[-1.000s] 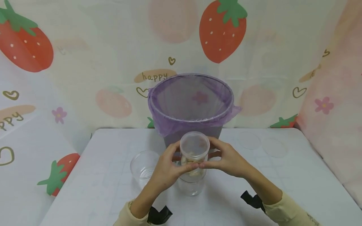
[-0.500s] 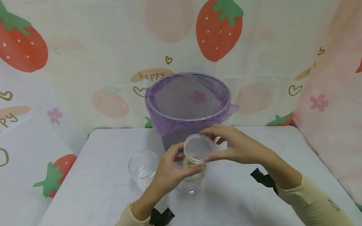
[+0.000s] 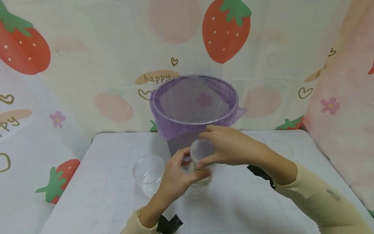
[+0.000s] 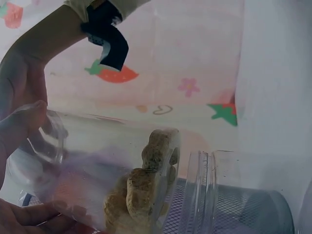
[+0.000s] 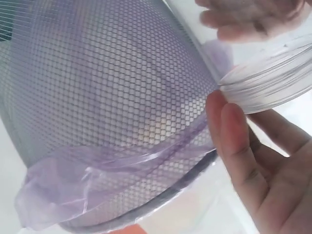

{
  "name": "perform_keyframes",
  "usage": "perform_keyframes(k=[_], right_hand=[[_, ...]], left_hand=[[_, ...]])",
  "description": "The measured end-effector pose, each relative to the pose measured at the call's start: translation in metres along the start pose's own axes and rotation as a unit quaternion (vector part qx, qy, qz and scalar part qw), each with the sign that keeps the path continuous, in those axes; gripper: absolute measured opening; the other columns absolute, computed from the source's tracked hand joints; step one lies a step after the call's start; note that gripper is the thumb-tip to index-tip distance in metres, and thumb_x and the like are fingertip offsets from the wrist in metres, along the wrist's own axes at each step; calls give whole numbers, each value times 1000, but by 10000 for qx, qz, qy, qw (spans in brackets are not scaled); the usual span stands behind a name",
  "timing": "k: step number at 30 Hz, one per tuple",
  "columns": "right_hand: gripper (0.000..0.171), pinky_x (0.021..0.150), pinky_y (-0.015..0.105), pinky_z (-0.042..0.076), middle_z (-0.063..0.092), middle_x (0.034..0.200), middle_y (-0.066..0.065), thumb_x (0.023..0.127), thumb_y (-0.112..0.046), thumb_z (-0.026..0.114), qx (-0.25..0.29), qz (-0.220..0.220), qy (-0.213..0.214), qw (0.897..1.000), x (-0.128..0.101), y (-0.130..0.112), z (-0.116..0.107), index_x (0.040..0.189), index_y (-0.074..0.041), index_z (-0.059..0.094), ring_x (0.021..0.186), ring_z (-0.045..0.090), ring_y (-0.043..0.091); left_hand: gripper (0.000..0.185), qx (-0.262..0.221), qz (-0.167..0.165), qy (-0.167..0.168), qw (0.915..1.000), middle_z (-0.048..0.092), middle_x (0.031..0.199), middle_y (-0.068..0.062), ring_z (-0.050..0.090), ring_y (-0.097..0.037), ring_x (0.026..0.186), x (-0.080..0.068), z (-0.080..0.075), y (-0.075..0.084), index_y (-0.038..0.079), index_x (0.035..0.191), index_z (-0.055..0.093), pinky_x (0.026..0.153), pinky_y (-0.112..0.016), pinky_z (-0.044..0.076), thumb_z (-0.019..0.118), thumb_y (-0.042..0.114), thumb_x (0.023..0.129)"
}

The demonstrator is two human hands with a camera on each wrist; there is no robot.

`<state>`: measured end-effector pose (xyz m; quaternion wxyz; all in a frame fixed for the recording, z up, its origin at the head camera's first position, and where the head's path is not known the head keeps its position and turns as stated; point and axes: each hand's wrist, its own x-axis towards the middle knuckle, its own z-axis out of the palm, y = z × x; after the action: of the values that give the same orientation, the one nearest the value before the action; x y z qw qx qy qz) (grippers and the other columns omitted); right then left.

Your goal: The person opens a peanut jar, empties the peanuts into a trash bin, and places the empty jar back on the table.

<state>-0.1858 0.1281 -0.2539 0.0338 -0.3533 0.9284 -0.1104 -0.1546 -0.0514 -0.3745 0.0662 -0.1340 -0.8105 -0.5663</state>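
Note:
My left hand (image 3: 178,177) holds a clear plastic jar (image 4: 97,146) upright around its side, thumb at the front and fingers behind. Shelled-in peanuts (image 4: 141,195) show at its bottom. Over the top curls my right hand (image 3: 233,146), its thumb and fingers gripping the rim of the jar's lid (image 3: 200,149). In the right wrist view, fingertips (image 5: 234,122) meet ringed clear plastic at the jar's edge. Below the peanut jar stands a second clear jar (image 4: 253,170) with a threaded neck, mostly hidden by the hands in the head view.
Left of the hands, an open clear jar (image 3: 148,175) stands on the white table (image 3: 117,195). Behind the hands is a mesh waste bin (image 3: 178,143) lined with a purple bag (image 3: 166,126). Strawberry-print sheeting (image 3: 117,65) surrounds the table at back and sides.
My right hand loosened from the jar's side, lifted to its top and now curls farther left over the lid. My left hand keeps its hold with little movement.

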Motion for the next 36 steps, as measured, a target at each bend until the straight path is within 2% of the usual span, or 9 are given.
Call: perform_keyframes(k=[5, 9, 13, 21, 27, 29, 33, 36], right_hand=[[71, 83, 35, 55, 63, 116, 7, 76, -51, 78, -64, 38, -129, 9999, 6, -5, -1, 127, -4, 62, 94, 63, 20], [68, 87, 38, 55, 63, 119, 8, 76, -48, 79, 26, 62, -247, 9997, 8, -5, -3, 126, -5, 63, 100, 64, 23], [66, 85, 36, 55, 63, 117, 6, 76, -46, 80, 84, 25, -343, 9994, 9, -4, -3, 126, -6, 63, 98, 63, 21], [65, 79, 28, 52, 61, 107, 0, 74, -46, 80, -13, -319, -334, 9989, 6, -4, -4, 124, -7, 64, 88, 58, 13], [59, 71, 25, 49, 61, 98, 0, 74, -41, 80, 6, -717, -349, 9968, 8, 2, -4, 119, -6, 66, 79, 55, 11], [58, 74, 27, 51, 62, 99, 0, 74, -41, 80, 30, -756, -337, 9966, 8, 3, -4, 119, -7, 67, 83, 57, 13], [60, 88, 35, 53, 65, 112, 3, 76, -43, 79, 78, -618, -378, 9973, 8, 4, -5, 122, -7, 66, 100, 62, 17], [62, 90, 38, 52, 66, 116, 4, 78, -45, 77, 94, -425, -490, 9978, 9, 4, -5, 125, -7, 64, 104, 62, 19]], left_hand=[[64, -44, -147, 47, 9999, 65, 123, 1, 65, -23, 108, 1, -1, 0, 19, 123, 56, 92, -44, 53, 88, 34, 70], [64, 9, -119, 23, 9999, 66, 119, 0, 65, -22, 108, 0, -1, 0, 18, 122, 55, 94, -43, 53, 88, 34, 69], [65, 87, -79, 25, 9999, 66, 118, -1, 64, -22, 107, 0, -1, -1, 17, 121, 55, 93, -41, 53, 89, 35, 68], [66, 191, 26, 46, 9998, 67, 114, 0, 65, -21, 103, -1, 0, 0, 14, 116, 54, 92, -42, 53, 90, 36, 66], [67, 251, 22, -29, 9997, 68, 112, -2, 65, -24, 101, 0, 1, 0, 13, 114, 52, 91, -44, 53, 91, 36, 65], [68, 141, 3, -47, 9999, 68, 112, -2, 65, -22, 102, 0, 0, 0, 13, 115, 51, 93, -43, 53, 91, 34, 64], [70, -67, -35, -130, 9999, 68, 115, 0, 63, -17, 105, 0, -1, 0, 14, 122, 53, 96, -42, 51, 91, 31, 65], [70, 46, 33, -157, 9999, 68, 118, 4, 63, -13, 105, 0, -2, 0, 16, 126, 58, 96, -39, 52, 90, 31, 66]])
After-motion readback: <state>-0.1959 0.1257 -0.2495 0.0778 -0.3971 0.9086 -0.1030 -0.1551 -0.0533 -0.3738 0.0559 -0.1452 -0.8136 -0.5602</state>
